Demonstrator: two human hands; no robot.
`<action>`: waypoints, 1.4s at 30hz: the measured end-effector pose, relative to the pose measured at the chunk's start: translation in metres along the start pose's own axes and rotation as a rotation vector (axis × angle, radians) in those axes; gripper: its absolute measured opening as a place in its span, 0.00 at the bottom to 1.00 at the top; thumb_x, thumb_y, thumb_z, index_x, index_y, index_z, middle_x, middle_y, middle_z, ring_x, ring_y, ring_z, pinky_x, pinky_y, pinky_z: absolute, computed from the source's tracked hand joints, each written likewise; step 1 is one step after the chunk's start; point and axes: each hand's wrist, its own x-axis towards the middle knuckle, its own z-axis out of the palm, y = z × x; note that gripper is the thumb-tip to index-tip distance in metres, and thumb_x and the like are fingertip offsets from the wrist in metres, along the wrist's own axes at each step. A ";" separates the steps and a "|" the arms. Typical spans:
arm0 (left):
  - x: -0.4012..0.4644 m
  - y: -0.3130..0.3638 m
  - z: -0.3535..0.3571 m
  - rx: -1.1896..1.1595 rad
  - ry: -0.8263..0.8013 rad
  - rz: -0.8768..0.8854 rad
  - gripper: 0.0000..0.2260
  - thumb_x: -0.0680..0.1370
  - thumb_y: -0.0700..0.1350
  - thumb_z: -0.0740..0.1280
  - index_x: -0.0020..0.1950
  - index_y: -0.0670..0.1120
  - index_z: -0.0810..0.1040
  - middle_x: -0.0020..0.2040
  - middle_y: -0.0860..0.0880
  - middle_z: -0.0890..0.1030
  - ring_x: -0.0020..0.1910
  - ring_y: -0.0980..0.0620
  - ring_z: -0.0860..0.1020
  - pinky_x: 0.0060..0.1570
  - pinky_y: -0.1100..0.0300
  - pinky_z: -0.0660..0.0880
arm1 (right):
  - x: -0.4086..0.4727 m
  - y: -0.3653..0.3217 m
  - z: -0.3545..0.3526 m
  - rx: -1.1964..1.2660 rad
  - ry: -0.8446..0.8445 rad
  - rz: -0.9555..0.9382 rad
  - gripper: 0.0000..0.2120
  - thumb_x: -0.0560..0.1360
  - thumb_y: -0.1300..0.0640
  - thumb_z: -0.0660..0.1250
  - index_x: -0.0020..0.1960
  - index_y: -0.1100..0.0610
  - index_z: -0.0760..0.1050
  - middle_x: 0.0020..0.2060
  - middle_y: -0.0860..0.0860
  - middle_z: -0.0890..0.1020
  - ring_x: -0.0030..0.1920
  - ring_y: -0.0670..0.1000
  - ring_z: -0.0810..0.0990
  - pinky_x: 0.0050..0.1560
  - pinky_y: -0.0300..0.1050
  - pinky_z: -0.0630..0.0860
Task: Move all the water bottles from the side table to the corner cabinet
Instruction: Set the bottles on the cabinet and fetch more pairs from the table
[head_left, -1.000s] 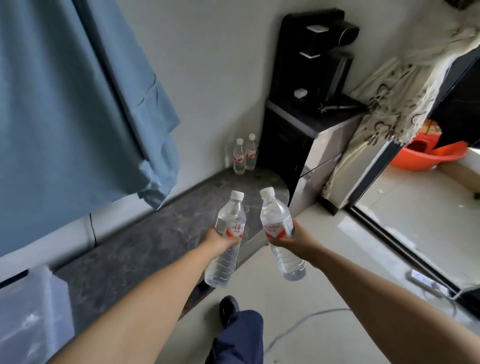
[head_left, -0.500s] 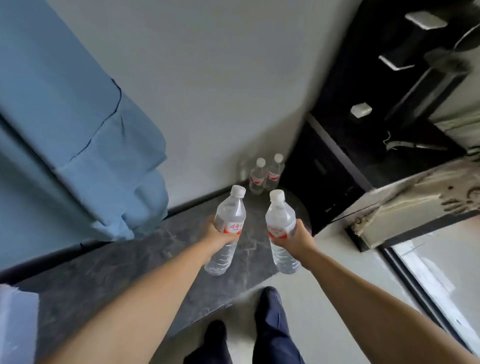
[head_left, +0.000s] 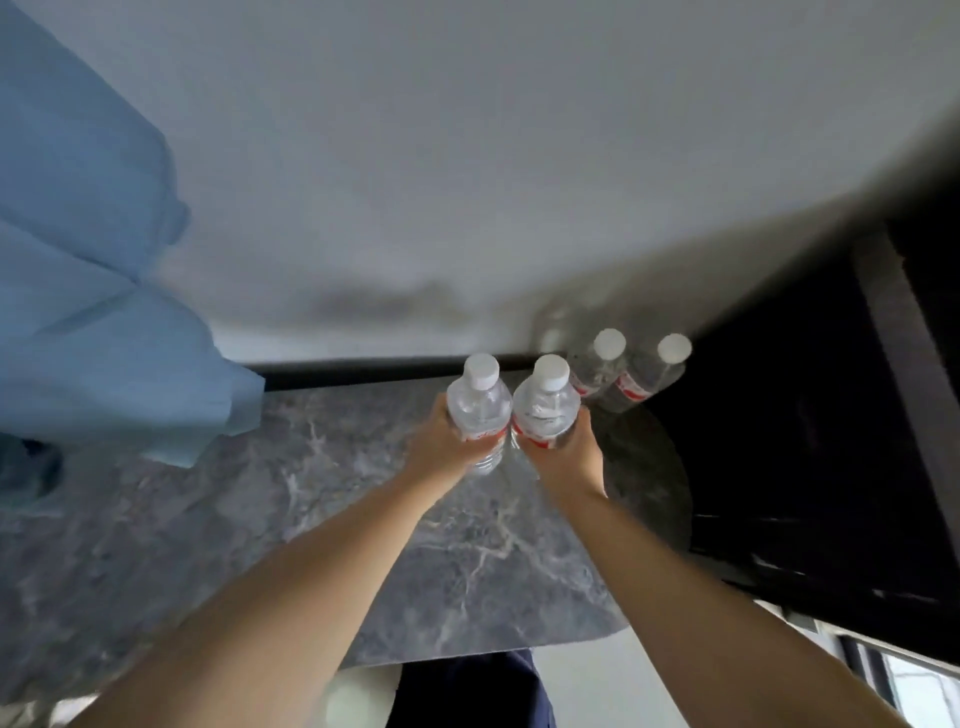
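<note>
My left hand (head_left: 441, 447) grips a clear water bottle (head_left: 478, 405) with a white cap and red label. My right hand (head_left: 569, 454) grips a second such bottle (head_left: 545, 408) right beside the first, both upright. Both are held low over the grey marble top of the corner cabinet (head_left: 467, 561); whether they touch it I cannot tell. Two more bottles (head_left: 597, 369) (head_left: 647, 376) stand just behind, in the corner against the wall.
A tall black appliance cabinet (head_left: 810, 415) closes off the right side next to the standing bottles. A blue curtain (head_left: 93, 332) hangs over the marble top's left part. My dark trouser leg (head_left: 467, 691) shows below the top's front edge.
I have stepped closer and leaned over the marble top. Both hands have carried their bottles forward and down, closer together, near the two standing bottles.
</note>
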 end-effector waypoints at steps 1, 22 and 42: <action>0.011 -0.004 0.003 -0.019 0.011 0.042 0.20 0.68 0.46 0.78 0.51 0.64 0.75 0.44 0.62 0.82 0.44 0.66 0.79 0.41 0.69 0.75 | 0.010 0.002 0.007 0.019 0.006 -0.007 0.32 0.68 0.51 0.77 0.68 0.48 0.66 0.59 0.49 0.80 0.59 0.52 0.79 0.57 0.46 0.75; 0.097 -0.044 0.038 -0.092 0.072 0.328 0.10 0.70 0.39 0.75 0.45 0.48 0.75 0.41 0.38 0.80 0.40 0.51 0.77 0.41 0.54 0.74 | 0.082 0.005 0.034 -0.270 0.034 0.077 0.27 0.76 0.45 0.66 0.67 0.59 0.65 0.56 0.59 0.81 0.55 0.60 0.81 0.51 0.53 0.79; -0.044 0.065 -0.050 0.763 -0.023 0.122 0.31 0.77 0.59 0.63 0.76 0.46 0.60 0.74 0.46 0.67 0.72 0.46 0.67 0.67 0.48 0.68 | -0.041 -0.098 -0.055 -0.710 -0.120 -0.246 0.29 0.79 0.44 0.60 0.74 0.58 0.61 0.71 0.59 0.68 0.69 0.60 0.70 0.62 0.54 0.71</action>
